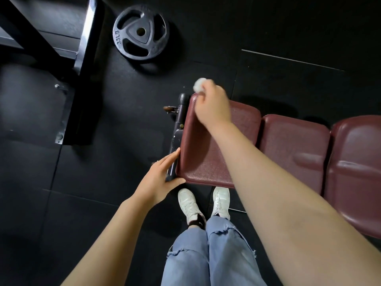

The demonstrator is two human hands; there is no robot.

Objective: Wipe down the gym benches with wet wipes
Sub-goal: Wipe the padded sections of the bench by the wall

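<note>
At the centre of the head view, a maroon padded counter (208,153) runs off toward three o'clock in three cushioned sections. The right hand (212,106) reaches over the end section toward twelve o'clock, its fingers curled tight round a balled white wet wipe (199,85), which sits at the pad's far corner, right at its edge; whether the wipe touches the vinyl cannot be told. The left hand (158,180) lies at seven o'clock from the pad, fingers straight and together, along the near left edge of the cushion and against the dark metal frame (177,129) beside it, thumb at the pad's near corner. On the black rubber floor (103,172) at eleven o'clock lies a round weight plate (141,32). Below the counter at six o'clock, two white sneakers (189,203) and torn blue jeans (206,254) show.
</note>
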